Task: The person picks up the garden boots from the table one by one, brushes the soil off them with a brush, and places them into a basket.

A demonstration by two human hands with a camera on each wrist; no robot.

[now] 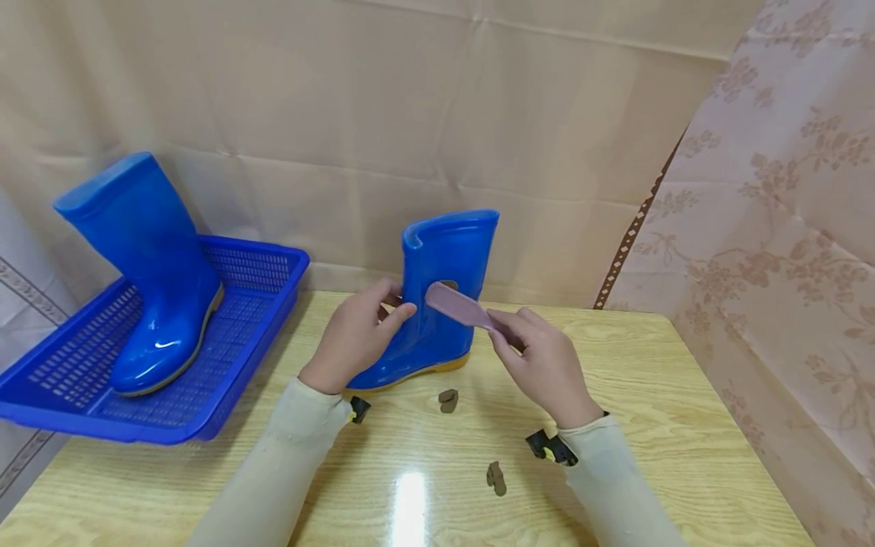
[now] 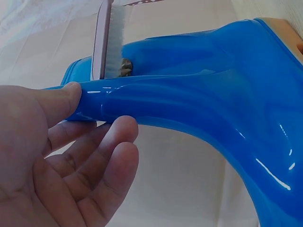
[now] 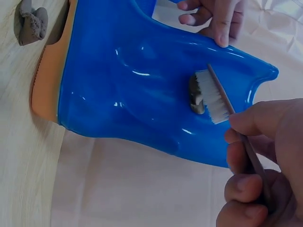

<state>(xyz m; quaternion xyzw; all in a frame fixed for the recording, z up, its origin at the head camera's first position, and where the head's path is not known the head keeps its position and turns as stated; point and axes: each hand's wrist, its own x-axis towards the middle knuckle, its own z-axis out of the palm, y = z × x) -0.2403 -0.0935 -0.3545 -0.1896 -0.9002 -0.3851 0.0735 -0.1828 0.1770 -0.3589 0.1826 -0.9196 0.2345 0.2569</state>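
Note:
A blue rain boot (image 1: 447,254) with a yellowish sole stands upright on the table. My left hand (image 1: 355,334) holds the front of its shaft, thumb on one side and fingers on the other in the left wrist view. In my right hand (image 1: 543,361) is a scrub brush (image 1: 459,305) with a pinkish back, gripped by its handle. The white bristles (image 3: 215,99) meet a brown mud-like lump (image 3: 194,94) stuck on the side of the shaft. From the head view, the brush back partly covers that lump.
At the left a blue plastic basket (image 1: 301,266) contains a second blue boot (image 1: 167,243), standing upright. Two small brown lumps lie on the wooden table (image 1: 656,395): one lump (image 1: 447,400) near the boot's sole, another lump (image 1: 496,479) closer to me. A beige curtain (image 1: 342,137) hangs behind.

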